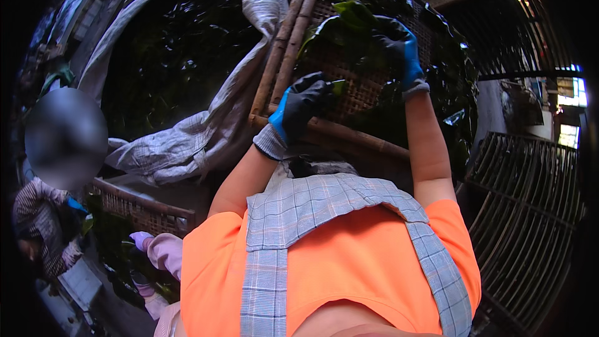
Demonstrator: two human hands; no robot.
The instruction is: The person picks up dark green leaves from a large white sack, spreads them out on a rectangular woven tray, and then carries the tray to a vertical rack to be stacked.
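My left hand [299,103], in a black and blue glove with a grey cuff, is closed at the near left of a woven bamboo tray [365,90]. A small green leaf piece [339,87] shows at its fingertips. Farther up and to the right, my right hand [396,47], gloved alike, is closed on large dark green leaves [355,15]. These leaves spread leftward over the weave, and their lower part is lost in shadow. Part of the right fingers is hidden behind them.
Bamboo poles [293,31] edge the tray. Left of it, a pale cloth sheet [171,146] borders a dark heap of leaves [175,43]. Slatted bamboo racks [524,181] stand at right. At lower left a co-worker [47,212] with a blue glove is beside another woven tray [146,203].
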